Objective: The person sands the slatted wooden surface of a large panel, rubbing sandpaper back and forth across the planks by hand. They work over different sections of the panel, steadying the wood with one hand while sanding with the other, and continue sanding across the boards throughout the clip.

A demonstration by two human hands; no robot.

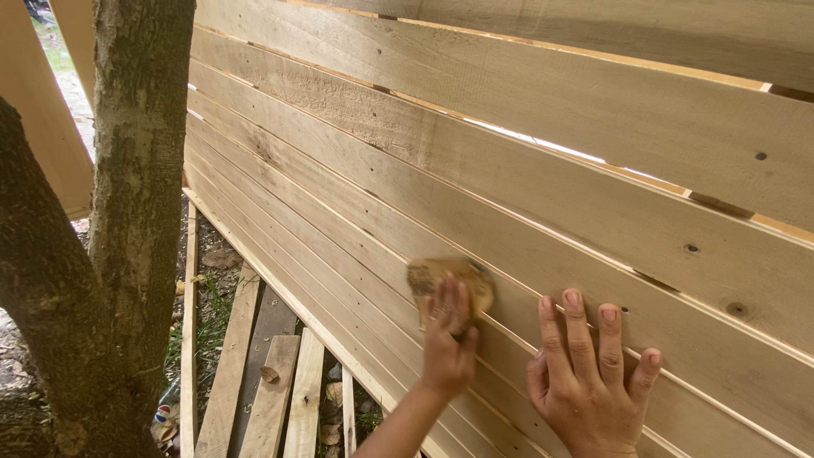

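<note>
tree trunk [136, 170]: far left, forked, rough grey-brown bark, stands just beside the left end of the wooden panel.
ground [216, 280]: dirt, dry leaves, bits of grass between trunk and panel.
loose planks [271, 382]: several pale boards lying flat on the ground, low left of centre, below the panel's lower edge.
wooden panel [509, 170]: big slatted panel of pale boards, fills most of the view, boards run slanted from upper left to lower right; thin gaps between upper boards let light through; dark knots and nail spots toward the right.
sandpaper [449, 284]: tan worn piece, lower centre, pressed flat on a panel board, partly covered by fingers.
left hand [448, 343]: lower centre, forearm coming up from bottom edge, fingers curled over the sandpaper, pinning it against the board.
right hand [585, 373]: just right of the left hand, near but not touching it; open, fingers spread and pointing up, palm flat on the boards, holding nothing.
board behind [34, 127]: plain tan sheet at far left edge, behind the trunk.
</note>
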